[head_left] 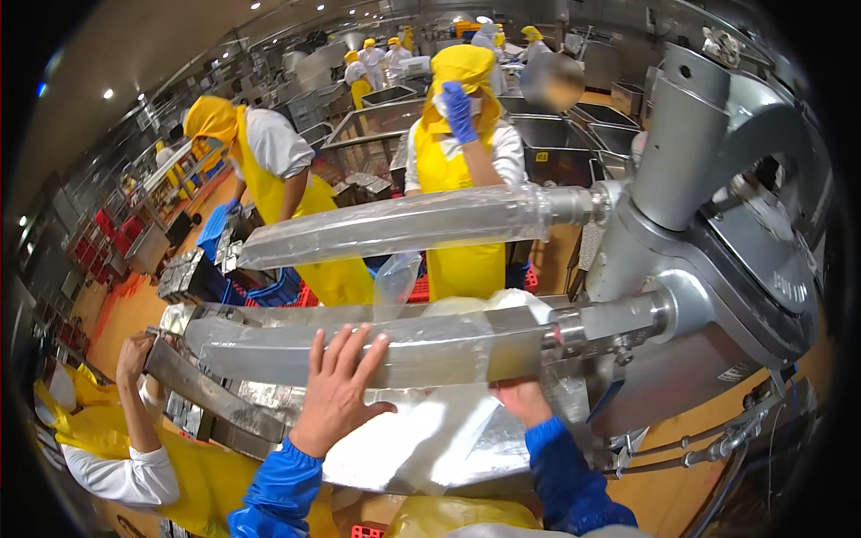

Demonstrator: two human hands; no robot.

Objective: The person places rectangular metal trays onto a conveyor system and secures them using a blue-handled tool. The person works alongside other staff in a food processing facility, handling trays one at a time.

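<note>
Left hand (339,392) spread flat on the lower tube (395,341); right hand (520,401) grips plastic bag (430,439) beneath. Advise keeping film taut and square.

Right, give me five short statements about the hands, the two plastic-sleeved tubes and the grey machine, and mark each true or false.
1. The left hand lies flat on the lower clear-plastic-sleeved metal tube. True.
2. The right hand grips the upper clear-plastic-sleeved tube. False: it is below the lower tube.
3. Both tubes stick out from the grey metal machine on the right. True.
4. The person's own sleeves are yellow. False: the sleeves are blue.
5. The co-worker in the yellow apron behind the tubes wears a blue glove. True.
</note>
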